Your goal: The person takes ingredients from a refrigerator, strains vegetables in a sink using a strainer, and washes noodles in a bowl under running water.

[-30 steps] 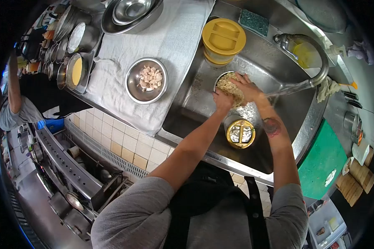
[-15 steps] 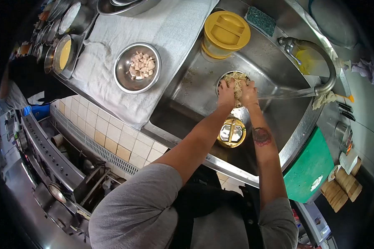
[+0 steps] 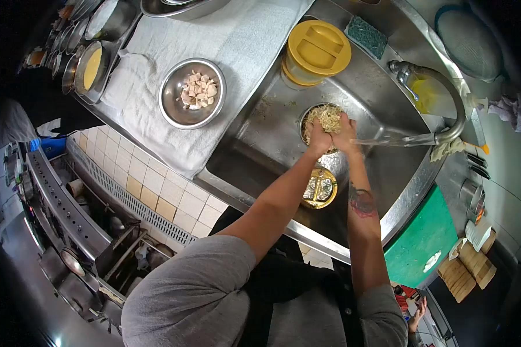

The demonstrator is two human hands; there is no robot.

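Note:
In the sink (image 3: 260, 136), a round metal bowl (image 3: 303, 122) holds a heap of pale, stringy bean sprouts (image 3: 327, 117). My left hand (image 3: 318, 139) presses into the heap from the near left, fingers partly buried in it. Close against it on the right, my right hand (image 3: 345, 134) cups the other side of the heap. Water runs from the curved faucet (image 3: 454, 124) and reaches my right wrist. Below the bowl sits a shiny round lid or tin with a yellow rim (image 3: 319, 188). A yellow-lidded container (image 3: 318, 49) stands at the sink's far end.
A metal bowl of diced pale meat (image 3: 197, 92) rests on a white towel (image 3: 139, 110) left of the sink. A green scouring pad (image 3: 366, 36) lies by the far rim. On the right are a green board (image 3: 419, 243) and a mesh strainer (image 3: 469, 43). Another person's hand (image 3: 418, 312) shows lower right.
My hands have drawn closer together around the bean sprouts, and more of the heap shows above them. The view has shifted slightly. Another person's hand has appeared at lower right.

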